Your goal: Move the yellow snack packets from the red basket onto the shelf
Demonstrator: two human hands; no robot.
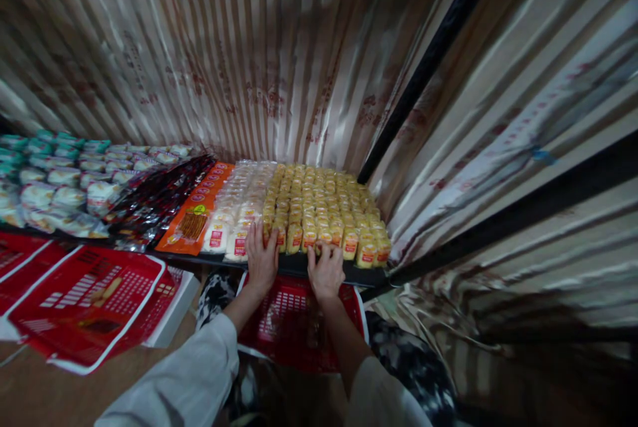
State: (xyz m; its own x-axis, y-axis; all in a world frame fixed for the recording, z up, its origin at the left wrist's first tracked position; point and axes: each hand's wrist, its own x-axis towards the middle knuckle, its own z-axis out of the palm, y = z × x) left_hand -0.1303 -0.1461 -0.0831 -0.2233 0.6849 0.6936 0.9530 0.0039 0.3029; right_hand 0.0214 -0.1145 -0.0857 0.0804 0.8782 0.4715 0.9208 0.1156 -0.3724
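Rows of small yellow wrapped snack packs (323, 194) stand tightly packed on a dark shelf (361, 274). My left hand (262, 259) is open, its fingers stretched up against the front where the white wrapped packs (244, 214) meet the yellow ones. To its right, my right hand (326, 272) touches the front of the yellow rows with bent, slightly parted fingers. Its fingertips partly cover the packs there, and I see nothing lifted in either hand. Below both hands sits a red basket (279, 321) with a white rim, between my knees.
Left along the shelf lie an orange snack bag (197, 214), dark glossy packets (159, 198) and white and green wrapped packs (64, 178). More red baskets (94, 307) stand at lower left. A black post (413, 82) and striped sheeting (269, 48) bound the shelf.
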